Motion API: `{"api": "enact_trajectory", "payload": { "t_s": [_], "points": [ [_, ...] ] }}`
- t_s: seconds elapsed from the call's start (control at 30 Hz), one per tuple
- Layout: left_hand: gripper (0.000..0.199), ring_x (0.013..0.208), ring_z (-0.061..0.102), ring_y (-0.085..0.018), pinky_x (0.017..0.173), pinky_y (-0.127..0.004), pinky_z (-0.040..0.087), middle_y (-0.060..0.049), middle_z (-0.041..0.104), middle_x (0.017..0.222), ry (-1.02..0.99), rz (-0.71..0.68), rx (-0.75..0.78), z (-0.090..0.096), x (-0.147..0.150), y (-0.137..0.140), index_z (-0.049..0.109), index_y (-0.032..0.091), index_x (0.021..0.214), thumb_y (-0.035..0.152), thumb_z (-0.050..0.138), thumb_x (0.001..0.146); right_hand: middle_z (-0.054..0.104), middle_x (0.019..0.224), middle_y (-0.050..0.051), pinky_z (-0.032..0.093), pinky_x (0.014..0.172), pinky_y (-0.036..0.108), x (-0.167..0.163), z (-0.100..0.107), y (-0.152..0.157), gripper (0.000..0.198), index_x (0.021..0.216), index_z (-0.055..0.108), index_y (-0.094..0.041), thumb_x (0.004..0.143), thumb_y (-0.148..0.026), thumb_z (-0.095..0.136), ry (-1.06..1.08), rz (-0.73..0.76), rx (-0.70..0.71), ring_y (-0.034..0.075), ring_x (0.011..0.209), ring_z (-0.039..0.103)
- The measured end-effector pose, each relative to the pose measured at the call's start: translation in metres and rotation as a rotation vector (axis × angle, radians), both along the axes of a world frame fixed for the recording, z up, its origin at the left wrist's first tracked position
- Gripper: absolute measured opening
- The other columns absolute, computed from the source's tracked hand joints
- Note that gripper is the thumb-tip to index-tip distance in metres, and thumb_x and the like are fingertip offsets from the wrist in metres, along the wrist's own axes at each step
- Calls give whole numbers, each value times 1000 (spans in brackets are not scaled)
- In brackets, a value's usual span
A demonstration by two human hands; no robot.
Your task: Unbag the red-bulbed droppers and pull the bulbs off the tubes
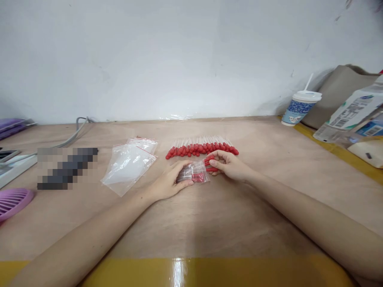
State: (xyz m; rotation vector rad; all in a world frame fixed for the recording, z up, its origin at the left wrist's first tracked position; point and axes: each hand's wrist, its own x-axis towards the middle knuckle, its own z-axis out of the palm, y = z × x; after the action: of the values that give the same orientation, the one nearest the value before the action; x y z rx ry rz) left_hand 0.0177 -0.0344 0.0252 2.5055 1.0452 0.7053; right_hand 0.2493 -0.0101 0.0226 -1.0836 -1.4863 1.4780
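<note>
My left hand [169, 180] is closed around a small clear plastic bag [190, 170], with a red patch showing near its lower edge. At the bag's right end, my right hand [231, 165] pinches red-tipped sticks [208, 159], whose white shafts appear to lie inside the bag. How many sticks it holds is hard to make out. Just beyond both hands, several more red-tipped white sticks [200, 149] lie side by side in a row, red ends toward me. Left of my left hand lies a loose pile of clear zip bags [128, 165] with red seal lines.
A lidded paper cup [300, 107] with a straw stands at the back right, beside a grey container [335, 89] and plastic packaging [350, 107]. On the left are a blurred dark object [72, 169], a grey cable [72, 137] and a pink slatted object [14, 201].
</note>
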Motion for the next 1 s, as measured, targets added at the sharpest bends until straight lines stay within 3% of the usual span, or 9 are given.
{"api": "enact_trajectory", "payload": {
  "t_s": [0.2,0.3,0.47,0.6,0.7,0.77,0.87,1.0],
  "points": [
    [44,111,50,-22,93,-38,43,-8,52,122,-7,-14,-3,0,0,0,41,21,123,34,55,83,64,81,4,55,63,21,-6,0,-3,5,80,57,-15,77,-15,61,142,-66,-189,9,71,63],
    [46,112,50,-22,94,-38,43,-9,51,123,-3,-2,20,-1,-1,1,40,21,124,34,55,83,66,81,5,55,68,24,2,9,-1,9,77,59,-14,73,-17,66,72,-48,-168,11,75,64],
    [47,111,50,-21,92,-38,44,-9,51,123,2,9,31,-3,-1,-1,39,20,123,35,55,82,68,83,6,55,73,32,54,59,4,21,80,64,-16,70,-33,69,-216,53,104,16,79,65],
    [49,107,53,-23,78,-36,52,-9,51,122,-109,179,26,-2,-3,4,40,22,122,40,57,80,68,86,7,53,76,36,80,91,14,20,82,63,-16,73,-34,67,-215,-193,389,17,80,65],
    [38,107,53,-22,83,-37,50,-9,52,117,-285,409,150,-5,-11,23,44,19,115,37,53,82,67,89,7,52,75,38,58,91,28,15,88,60,-17,80,-30,59,-182,-347,627,17,80,64],
    [45,114,48,-22,93,-39,44,-10,49,121,-335,489,236,-11,-19,40,41,18,118,33,57,79,65,87,7,51,73,36,26,83,37,12,89,59,-16,82,-25,56,-295,-354,789,17,77,63],
    [64,122,41,-25,100,-43,38,-12,42,130,-262,498,209,-20,-27,58,33,18,128,33,62,73,60,92,11,46,78,34,-26,70,47,12,87,60,-11,84,-14,49,-663,-276,1059,19,86,58],
    [67,124,38,-27,101,-46,36,-12,39,134,-183,466,161,-22,-26,62,30,18,132,33,60,74,56,97,15,42,74,31,-74,56,49,23,94,58,-8,84,-3,38,-1097,-84,1117,21,86,54]
  ]
}}
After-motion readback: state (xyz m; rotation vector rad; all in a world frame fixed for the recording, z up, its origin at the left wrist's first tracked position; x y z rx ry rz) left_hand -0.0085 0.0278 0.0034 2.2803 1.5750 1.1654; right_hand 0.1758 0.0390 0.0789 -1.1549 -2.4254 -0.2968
